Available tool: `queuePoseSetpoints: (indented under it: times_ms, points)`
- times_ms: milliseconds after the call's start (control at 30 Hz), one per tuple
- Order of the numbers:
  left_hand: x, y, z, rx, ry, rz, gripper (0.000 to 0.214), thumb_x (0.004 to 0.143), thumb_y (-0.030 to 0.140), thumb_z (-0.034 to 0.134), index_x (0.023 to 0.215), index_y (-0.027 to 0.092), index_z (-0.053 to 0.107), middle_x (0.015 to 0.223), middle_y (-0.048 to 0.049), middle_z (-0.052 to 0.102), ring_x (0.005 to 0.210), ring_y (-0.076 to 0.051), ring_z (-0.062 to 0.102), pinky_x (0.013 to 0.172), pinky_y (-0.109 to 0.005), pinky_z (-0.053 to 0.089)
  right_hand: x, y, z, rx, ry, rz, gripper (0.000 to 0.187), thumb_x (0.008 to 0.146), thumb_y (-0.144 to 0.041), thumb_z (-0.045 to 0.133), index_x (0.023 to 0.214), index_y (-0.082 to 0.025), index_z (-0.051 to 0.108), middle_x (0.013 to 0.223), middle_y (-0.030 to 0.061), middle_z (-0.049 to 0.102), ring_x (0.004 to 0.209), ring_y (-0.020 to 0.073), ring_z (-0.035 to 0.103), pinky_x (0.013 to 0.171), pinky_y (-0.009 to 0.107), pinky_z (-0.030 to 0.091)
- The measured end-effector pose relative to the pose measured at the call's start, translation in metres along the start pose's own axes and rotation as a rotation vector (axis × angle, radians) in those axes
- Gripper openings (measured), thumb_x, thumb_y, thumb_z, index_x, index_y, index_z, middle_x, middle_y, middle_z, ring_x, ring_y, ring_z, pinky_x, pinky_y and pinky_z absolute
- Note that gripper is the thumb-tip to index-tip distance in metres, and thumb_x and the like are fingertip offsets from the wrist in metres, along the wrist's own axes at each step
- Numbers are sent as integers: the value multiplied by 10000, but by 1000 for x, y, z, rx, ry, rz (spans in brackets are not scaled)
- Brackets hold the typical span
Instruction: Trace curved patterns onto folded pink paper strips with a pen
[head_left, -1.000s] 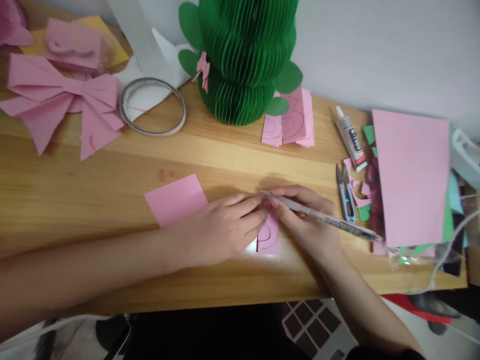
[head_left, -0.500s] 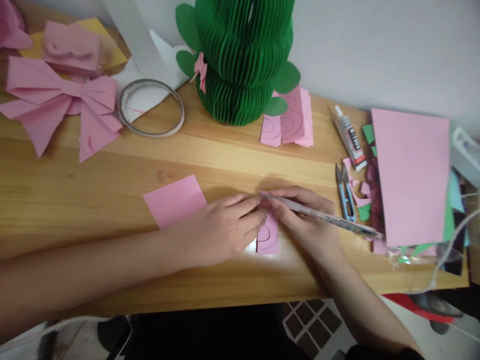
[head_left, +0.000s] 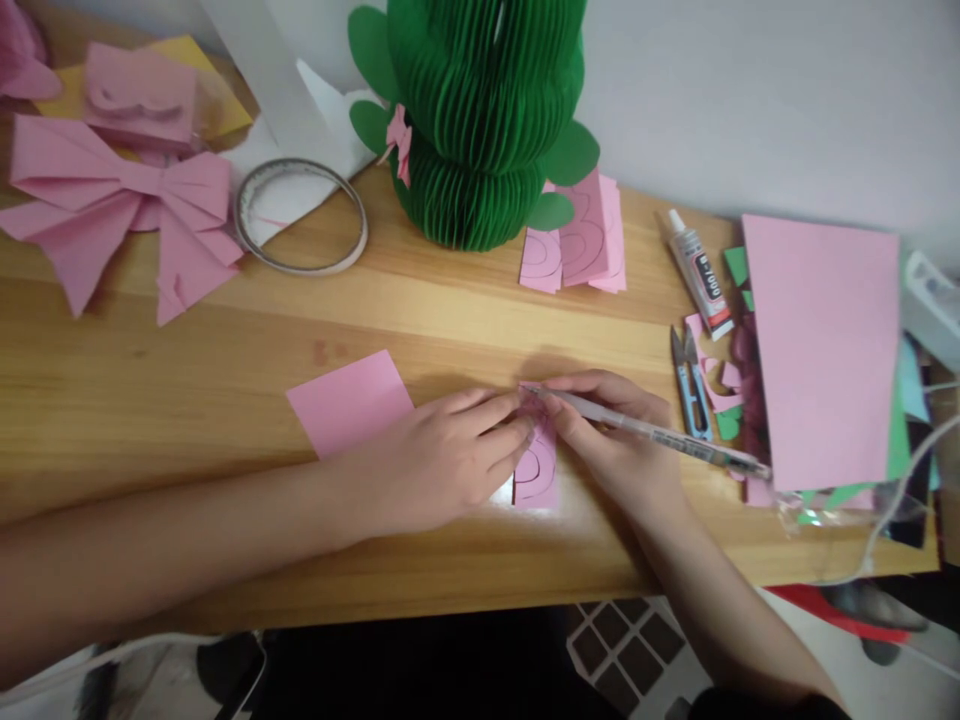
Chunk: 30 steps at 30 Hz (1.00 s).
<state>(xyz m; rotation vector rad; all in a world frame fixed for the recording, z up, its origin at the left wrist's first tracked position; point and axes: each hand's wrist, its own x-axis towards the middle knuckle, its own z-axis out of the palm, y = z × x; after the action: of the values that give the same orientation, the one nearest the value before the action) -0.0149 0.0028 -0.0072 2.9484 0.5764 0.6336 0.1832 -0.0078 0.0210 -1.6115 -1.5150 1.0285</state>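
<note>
The right hand (head_left: 626,458) pinches a pen (head_left: 675,440); the left hand (head_left: 450,455), fingers slightly parted, touches paper (head_left: 537,480) beneath its fingertips.

A pale pen (head_left: 660,435) slants over a flat, curve-marked pink strip (head_left: 538,480).

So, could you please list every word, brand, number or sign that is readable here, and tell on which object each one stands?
"B-7000": on the glue tube; its other print is too small to read.
Pen: small print on the barrel, too blurred to read.
Pink strip and pink cards: drawn curved lines; I cannot tell whether they are characters or only outlines.
</note>
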Motion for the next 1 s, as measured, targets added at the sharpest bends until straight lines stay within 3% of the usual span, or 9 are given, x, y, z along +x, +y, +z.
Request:
queuePoseSetpoints:
  times_ms: [300,1000]
  points:
    - [-1,0,-1,-28,16,2,309,995,102,415,1125,53,691,1179,-115,727,1163,-256,638,990,-376,486,-6,-3,-3,-97,34,-20,66,782,-242,694,811,-189,720,688,20,765,503,119,658,456,226,529]
    - [0,-2,-2,-16,16,19,337,1005,82,374,1168,45,666,1166,-130,728,1170,-252,640,985,-379,514,-10,1,-5,-93,21,7,63,764,-241,667,747,-188,696,636,1,717,511,113,616,489,235,490]
